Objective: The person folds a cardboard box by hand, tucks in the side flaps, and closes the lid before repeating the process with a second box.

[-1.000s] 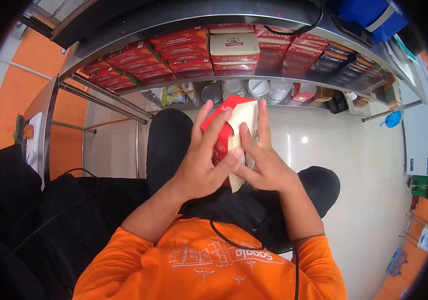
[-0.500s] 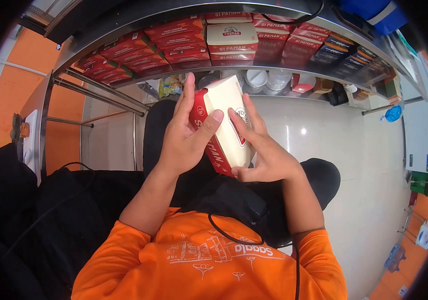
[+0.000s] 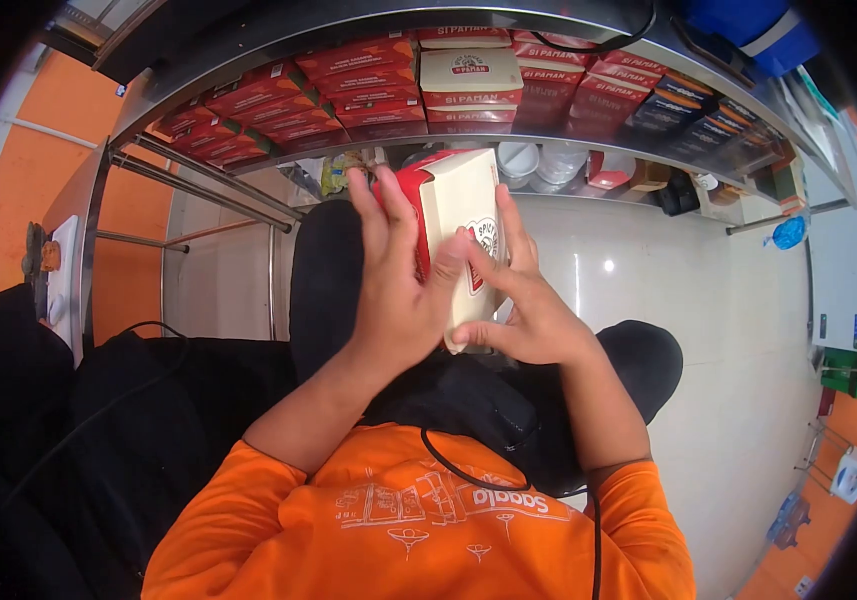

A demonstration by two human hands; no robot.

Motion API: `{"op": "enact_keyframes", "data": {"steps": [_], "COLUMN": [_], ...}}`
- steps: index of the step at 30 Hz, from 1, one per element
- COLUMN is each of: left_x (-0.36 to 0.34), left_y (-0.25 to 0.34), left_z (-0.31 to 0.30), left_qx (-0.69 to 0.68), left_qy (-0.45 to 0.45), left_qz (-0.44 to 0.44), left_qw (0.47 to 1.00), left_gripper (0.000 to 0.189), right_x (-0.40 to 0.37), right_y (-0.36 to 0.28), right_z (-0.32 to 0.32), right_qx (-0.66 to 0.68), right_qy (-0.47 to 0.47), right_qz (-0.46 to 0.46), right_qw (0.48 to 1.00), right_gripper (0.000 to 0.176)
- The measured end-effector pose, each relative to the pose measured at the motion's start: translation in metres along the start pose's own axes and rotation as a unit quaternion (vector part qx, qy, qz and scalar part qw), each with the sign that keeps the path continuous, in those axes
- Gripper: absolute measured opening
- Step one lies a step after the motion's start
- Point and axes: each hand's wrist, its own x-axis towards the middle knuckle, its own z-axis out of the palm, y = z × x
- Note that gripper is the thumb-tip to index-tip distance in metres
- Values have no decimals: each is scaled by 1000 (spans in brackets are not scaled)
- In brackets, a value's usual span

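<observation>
A cream and red cardboard food box (image 3: 460, 190), with a round printed logo on its cream face, is held tilted above my lap. My left hand (image 3: 400, 275) presses along its red side, fingers stretched upward and thumb across the cream face. From the other side my right hand (image 3: 528, 300) grips the box, its thumb at the lower end and a finger near the logo. Both hands partly hide the lower part of the box.
In front, a metal shelf (image 3: 368, 145) carries stacks of red boxes (image 3: 363, 70), a cream-topped box (image 3: 468, 72) and dark boxes (image 3: 683, 105). White tubs (image 3: 518, 160) stand underneath. My knee (image 3: 638, 365) is at the right.
The box has turned, showing less of its red lettered side. My left hand has slid right and lower around it, its thumb now close to my right fingers.
</observation>
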Motion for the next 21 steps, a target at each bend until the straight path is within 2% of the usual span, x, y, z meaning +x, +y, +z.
{"op": "enact_keyframes", "data": {"steps": [2,5,6,8,9,10,12,14,15,18,21], "left_x": [-4,-3,-1,1,-2,-3,-3,-2,-2,-1,0], "left_y": [-6,-13,-15,-20,-18,-16,-12,-12,-16,-20,-21], "left_z": [9,7,5,2,5,4,3,5,6,5,4], "left_qx": [6,6,-19,-68,-153,-152,-150,-177,-189,-208,-197], "left_qy": [4,-6,-28,-74,-97,-121,-171,-214,-224,-247,-251], "left_qz": [32,34,51,82,58,63,74,64,61,59,76], "left_qw": [999,999,998,992,982,979,971,959,954,944,945], "left_gripper": [81,70,70,69,66,66,64,63,63,61,60], "right_x": [0,2,3,9,9,5,1,-3,-4,-9,-9], "right_y": [1,-2,-3,-4,6,19,29,32,32,25,19], "right_z": [5,2,1,-1,-4,-8,-17,-29,-32,-41,-43], "right_qx": [-46,-38,46,211,207,202,293,339,292,271,246], "right_qy": [21,64,121,230,248,266,244,183,183,138,136], "right_qz": [-6,64,88,132,116,99,108,85,76,51,66], "right_qw": [999,995,988,941,939,937,918,919,936,951,957], "right_gripper": [92,88,86,82,79,76,56,46,33,33,30]}}
